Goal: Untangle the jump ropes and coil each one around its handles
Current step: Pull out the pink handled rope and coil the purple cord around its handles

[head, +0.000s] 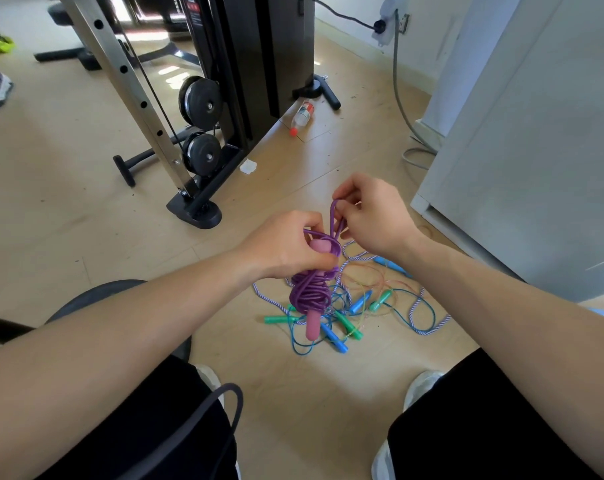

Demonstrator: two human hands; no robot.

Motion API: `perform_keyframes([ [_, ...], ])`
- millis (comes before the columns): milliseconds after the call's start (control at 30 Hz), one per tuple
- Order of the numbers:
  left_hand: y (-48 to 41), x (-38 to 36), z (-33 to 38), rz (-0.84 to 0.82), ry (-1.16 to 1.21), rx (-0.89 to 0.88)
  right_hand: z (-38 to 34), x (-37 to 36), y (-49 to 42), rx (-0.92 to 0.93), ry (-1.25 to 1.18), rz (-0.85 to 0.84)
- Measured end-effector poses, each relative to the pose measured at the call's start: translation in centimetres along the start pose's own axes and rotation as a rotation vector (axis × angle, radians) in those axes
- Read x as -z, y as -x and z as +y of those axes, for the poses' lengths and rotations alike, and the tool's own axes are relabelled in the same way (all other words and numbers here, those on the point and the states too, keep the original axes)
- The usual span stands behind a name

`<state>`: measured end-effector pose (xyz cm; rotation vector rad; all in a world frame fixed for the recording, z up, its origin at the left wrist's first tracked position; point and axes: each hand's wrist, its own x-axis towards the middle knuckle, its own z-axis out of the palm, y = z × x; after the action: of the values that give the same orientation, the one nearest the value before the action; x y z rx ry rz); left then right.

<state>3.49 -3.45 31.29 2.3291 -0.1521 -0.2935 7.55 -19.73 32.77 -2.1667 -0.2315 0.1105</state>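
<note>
My left hand (286, 245) grips the pink handles (312, 325) of a purple jump rope (309, 292), which is wound in a thick coil around them. My right hand (369, 213) pinches a short loop of the purple rope's end (335, 216) just above the coil. Below my hands, on the wooden floor, lies a tangled pile of other ropes: a blue-and-white striped rope (428, 327), thin blue and clear cords, several blue handles (338, 341) and green handles (276, 319).
A black weight machine with pulleys (203, 102) stands at the back left. A plastic bottle (302, 116) lies by its base. A white cabinet (522, 168) fills the right side. My knees and shoes frame the pile below.
</note>
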Motion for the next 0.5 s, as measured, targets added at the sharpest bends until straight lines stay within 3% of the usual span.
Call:
perform_keyframes([
  [300,0.2,-0.3,1.5,-0.059,-0.004,-0.131,0.1,0.1,-0.4,-0.194,-0.034,0.165],
  [500,0.1,0.2,1.0,-0.102,0.024,-0.067,-0.4,-0.4,-0.6,-0.136,-0.041,0.138],
])
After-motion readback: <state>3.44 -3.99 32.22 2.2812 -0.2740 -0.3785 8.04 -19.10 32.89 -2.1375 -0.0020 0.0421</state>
